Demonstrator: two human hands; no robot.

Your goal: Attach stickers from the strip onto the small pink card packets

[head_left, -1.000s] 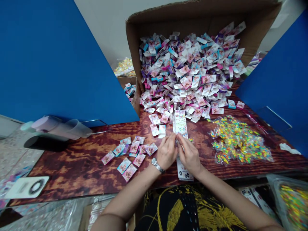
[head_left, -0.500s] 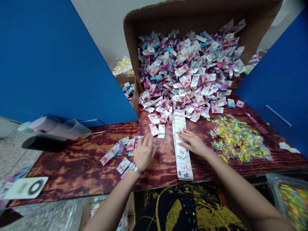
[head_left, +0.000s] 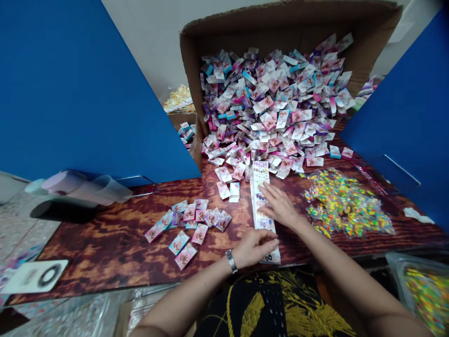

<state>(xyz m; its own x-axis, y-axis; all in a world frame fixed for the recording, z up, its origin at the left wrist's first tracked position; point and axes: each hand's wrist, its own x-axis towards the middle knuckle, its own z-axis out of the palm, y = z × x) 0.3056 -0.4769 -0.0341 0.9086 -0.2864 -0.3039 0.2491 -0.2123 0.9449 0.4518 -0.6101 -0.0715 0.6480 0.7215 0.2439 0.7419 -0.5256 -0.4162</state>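
A stack of long white printed strips [head_left: 261, 174], with rows of small coloured pictures, lies lengthwise on the table in front of me. My right hand [head_left: 278, 205] rests on its middle from the right, fingers stretched out. Over the strips' near end is my left hand [head_left: 255, 248], wearing a metal watch, thumb and fingers apart; whether it touches the paper is hard to see. To its left lies a loose group of small closed boxes [head_left: 189, 213]. Two small white-flapped boxes [head_left: 234, 191] sit just beyond, left of the strips.
A big carton [head_left: 191, 70] on its side spills a heap of small open boxes [head_left: 277, 112] onto the table. Clear bags of bright yellow pieces [head_left: 345, 201] lie at right. Blue panels [head_left: 87, 93] flank both sides. Plastic cups [head_left: 112, 187] and a white phone-like object [head_left: 38, 276] are at left.
My left hand has left the group of small boxes and moved right and nearer, to the strips' near end. My right hand stays on the strips, its fingers shifted slightly.
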